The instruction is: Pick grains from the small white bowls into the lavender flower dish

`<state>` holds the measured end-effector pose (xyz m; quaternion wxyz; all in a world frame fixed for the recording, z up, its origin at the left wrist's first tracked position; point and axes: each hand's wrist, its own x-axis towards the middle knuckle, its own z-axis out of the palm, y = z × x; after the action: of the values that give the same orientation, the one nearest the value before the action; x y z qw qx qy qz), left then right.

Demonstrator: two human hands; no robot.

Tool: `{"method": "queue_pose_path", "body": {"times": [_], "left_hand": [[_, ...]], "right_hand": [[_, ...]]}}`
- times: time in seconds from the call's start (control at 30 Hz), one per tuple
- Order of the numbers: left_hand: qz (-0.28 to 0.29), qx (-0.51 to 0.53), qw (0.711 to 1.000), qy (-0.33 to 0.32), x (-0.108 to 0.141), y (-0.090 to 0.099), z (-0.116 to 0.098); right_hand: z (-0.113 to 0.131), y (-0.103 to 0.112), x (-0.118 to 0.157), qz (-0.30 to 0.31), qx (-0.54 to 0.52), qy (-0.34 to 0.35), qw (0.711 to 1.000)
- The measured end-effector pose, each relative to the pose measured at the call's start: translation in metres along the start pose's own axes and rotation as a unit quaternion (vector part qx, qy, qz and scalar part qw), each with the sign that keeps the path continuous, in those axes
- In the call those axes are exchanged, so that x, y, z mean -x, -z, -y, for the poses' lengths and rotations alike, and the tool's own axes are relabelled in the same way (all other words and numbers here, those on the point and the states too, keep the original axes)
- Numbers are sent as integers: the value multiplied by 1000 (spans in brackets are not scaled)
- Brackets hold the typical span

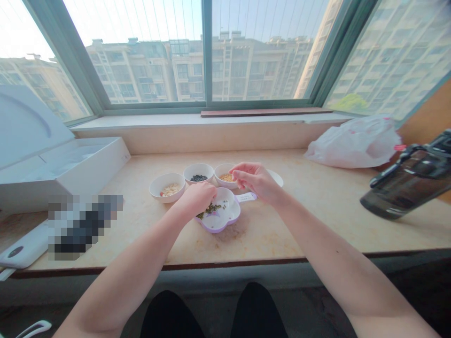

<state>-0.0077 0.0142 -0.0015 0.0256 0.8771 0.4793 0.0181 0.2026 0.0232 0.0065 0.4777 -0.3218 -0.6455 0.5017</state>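
The left hand (199, 197) is over the left edge of a white, flower-shaped plastic dish with a purple rim (230, 211), its fingers curled down by small dark-green beans (213, 208); whether its grip is closed on any, I cannot tell. The dish rests near the front of the beige, stone-look tabletop (260, 239), its handle (246, 197) pointing right.

The right hand (259, 180) hovers above that handle, thumb and fingertips close together before a round white bowl (225, 185) of yellow grains (229, 177); I cannot tell whether its grip holds anything.

Left of this bowl stand two more: a white bowl of black beans (198, 178) and a white bowl of pale flakes (171, 189).
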Motion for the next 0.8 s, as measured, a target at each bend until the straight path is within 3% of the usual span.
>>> {"method": "queue_pose_path", "body": {"times": [0.5, 0.8], "left_hand": [[14, -14, 1000, -17, 2, 2, -11], [-17, 54, 998, -16, 3, 3, -10]], "right_hand": [[4, -1, 3, 20, -11, -4, 1000], [3, -1, 2, 23, -11, -10, 1000]]}}
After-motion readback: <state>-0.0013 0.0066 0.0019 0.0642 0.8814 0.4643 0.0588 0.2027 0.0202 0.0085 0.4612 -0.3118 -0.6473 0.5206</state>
